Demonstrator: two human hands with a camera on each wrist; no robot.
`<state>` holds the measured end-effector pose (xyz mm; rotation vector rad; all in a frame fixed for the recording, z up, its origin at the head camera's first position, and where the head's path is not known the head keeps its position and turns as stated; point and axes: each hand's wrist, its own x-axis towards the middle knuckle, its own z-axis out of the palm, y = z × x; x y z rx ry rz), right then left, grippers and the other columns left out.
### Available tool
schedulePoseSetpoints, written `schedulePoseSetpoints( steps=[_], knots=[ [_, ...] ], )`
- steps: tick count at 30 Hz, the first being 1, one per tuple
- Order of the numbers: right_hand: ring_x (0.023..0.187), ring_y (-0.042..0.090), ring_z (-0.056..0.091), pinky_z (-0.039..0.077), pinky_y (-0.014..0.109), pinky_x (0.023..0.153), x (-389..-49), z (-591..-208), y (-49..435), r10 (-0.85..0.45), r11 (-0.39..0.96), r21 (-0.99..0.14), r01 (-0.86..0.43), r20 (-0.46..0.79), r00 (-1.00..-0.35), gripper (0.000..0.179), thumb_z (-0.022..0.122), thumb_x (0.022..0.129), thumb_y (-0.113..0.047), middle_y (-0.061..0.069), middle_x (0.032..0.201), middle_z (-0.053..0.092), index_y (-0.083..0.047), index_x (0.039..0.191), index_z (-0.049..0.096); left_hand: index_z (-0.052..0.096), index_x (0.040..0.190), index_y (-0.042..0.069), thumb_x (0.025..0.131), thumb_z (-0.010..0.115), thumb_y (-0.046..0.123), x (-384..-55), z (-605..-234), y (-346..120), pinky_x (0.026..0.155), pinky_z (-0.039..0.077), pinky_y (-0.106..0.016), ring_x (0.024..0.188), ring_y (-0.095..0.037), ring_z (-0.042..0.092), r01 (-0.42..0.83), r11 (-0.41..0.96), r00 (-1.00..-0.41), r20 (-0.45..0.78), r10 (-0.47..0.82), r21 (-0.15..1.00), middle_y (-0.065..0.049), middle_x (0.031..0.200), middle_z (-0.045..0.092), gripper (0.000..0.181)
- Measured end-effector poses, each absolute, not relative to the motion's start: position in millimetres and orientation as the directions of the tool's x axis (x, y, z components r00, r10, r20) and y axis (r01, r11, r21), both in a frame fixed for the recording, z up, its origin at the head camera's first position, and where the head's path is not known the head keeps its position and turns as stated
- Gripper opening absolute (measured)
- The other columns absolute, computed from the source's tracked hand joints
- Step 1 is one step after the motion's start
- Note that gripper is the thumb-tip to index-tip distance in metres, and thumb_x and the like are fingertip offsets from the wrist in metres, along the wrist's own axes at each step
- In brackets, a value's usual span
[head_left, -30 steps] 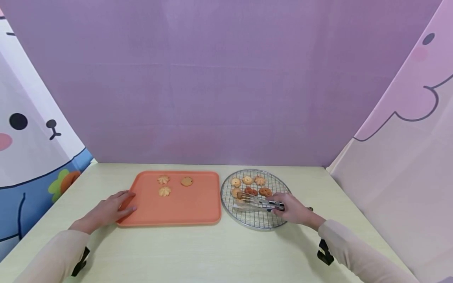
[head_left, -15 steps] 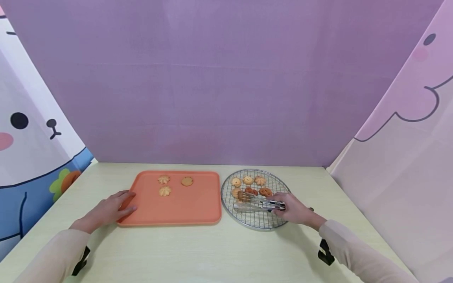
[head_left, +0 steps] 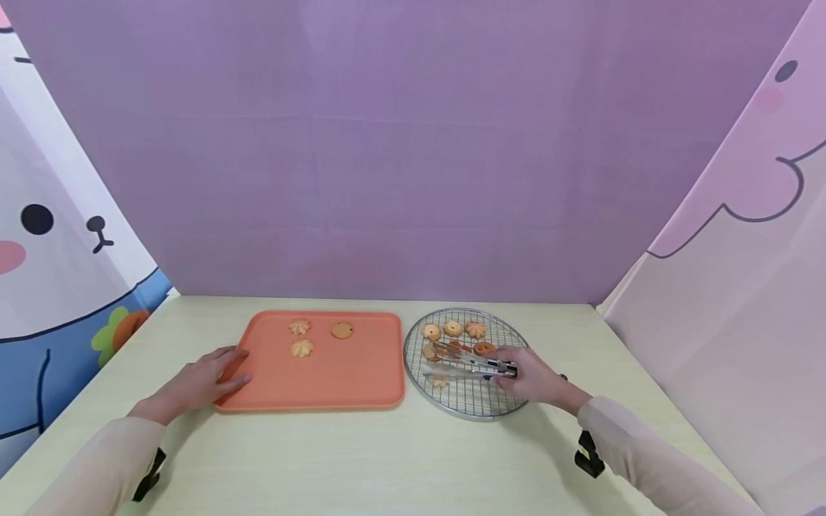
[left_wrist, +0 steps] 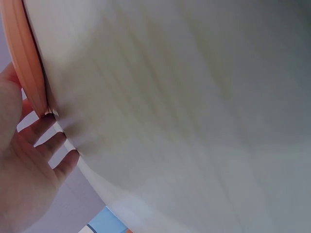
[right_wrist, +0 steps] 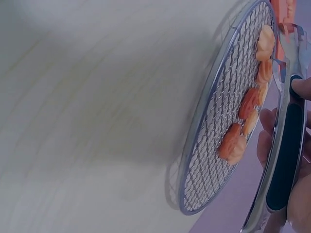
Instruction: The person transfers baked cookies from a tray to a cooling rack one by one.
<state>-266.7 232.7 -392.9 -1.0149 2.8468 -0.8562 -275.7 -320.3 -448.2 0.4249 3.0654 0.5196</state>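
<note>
My left hand grips the left edge of the orange tray, thumb over the rim; in the left wrist view other fingertips meet the table outside it. Two flower-shaped cookies and one round cookie lie on the tray. My right hand holds metal tongs, dark-handled in the right wrist view, above the round wire rack. The tongs' arms stand apart, with no cookie plainly held. Under them lie a pale cookie and a partly covered cookie.
Several other cookies sit on the rack, including a pretzel-shaped one and a flower-shaped one. Tray and rack stand side by side on a pale table. A purple backdrop rises behind, with printed panels at both sides.
The tongs have lifted slightly away from the rack's front cookies, so the pale cookie beneath shows more clearly. My left hand keeps its place on the tray.
</note>
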Motion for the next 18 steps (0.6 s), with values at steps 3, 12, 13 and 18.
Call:
schedulePoseSetpoints(
  steps=[3,12,13,18],
  knots=[
    [0.039,-0.004,0.024,0.035,0.016,0.042,-269,-391,227,-0.588,0.64,-0.486,-0.595,0.188,-0.786,0.042,0.061,0.082,-0.002,0.024,0.117,0.059,0.004,0.122,0.054,0.046,0.13,0.0,0.083,0.058,0.05,-275,-448,-320,0.088,0.038,-0.066,0.115,-0.05,0.041,0.263,0.908,-0.964,0.043,0.264,0.326,-0.031,0.131,0.042,0.069],
    [0.035,-0.001,0.026,0.035,0.018,0.039,-274,-389,204,-0.541,0.697,-0.456,-0.553,0.173,-0.823,0.04,0.062,0.084,-0.009,0.021,0.119,0.059,-0.001,0.122,0.056,0.042,0.132,0.0,0.085,0.055,0.051,-275,-448,-320,0.089,0.037,-0.067,0.118,-0.051,0.038,0.243,0.911,-0.968,0.018,0.251,0.333,-0.031,0.133,0.039,0.071],
    [0.037,-0.001,0.027,0.035,0.018,0.038,-275,-389,201,-0.539,0.694,-0.464,-0.55,0.172,-0.825,0.04,0.062,0.083,-0.008,0.02,0.118,0.06,-0.001,0.122,0.056,0.042,0.133,0.0,0.085,0.055,0.051,-275,-449,-320,0.089,0.037,-0.067,0.118,-0.051,0.038,0.239,0.912,-0.969,0.015,0.248,0.333,-0.031,0.133,0.039,0.071],
    [0.041,0.0,0.032,0.035,0.017,0.039,-281,-390,188,-0.555,0.668,-0.468,-0.578,0.204,-0.806,0.04,0.063,0.082,-0.006,0.018,0.111,0.063,0.0,0.121,0.057,0.042,0.132,0.001,0.084,0.055,0.052,-275,-449,-320,0.089,0.037,-0.067,0.118,-0.051,0.038,0.231,0.913,-0.97,0.006,0.243,0.337,-0.031,0.133,0.038,0.072]
  ],
)
